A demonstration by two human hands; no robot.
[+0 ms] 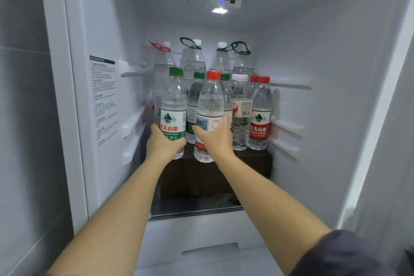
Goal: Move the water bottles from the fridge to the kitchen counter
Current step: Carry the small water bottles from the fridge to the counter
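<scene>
Both my arms reach into the open fridge. My left hand (164, 142) grips a green-capped water bottle (174, 101) with a green label, low on its body. My right hand (215, 138) grips a red-capped water bottle (210, 101) around its label. Both bottles are upright at the front of the group, their bases level with the front edge of a dark box (257, 161). Behind them on the box stand several more small bottles, among them a white-capped one (241, 114) and a red-labelled one (259, 119). Several larger bottles with carry loops (195, 58) stand at the back.
The fridge's white left wall (105, 101) carries a printed sticker and shelf rails; the right wall (313, 96) has rails too. A glass shelf edge (197, 213) lies below the box, a white drawer front (208, 235) under it. A lamp (220, 10) glows on the ceiling.
</scene>
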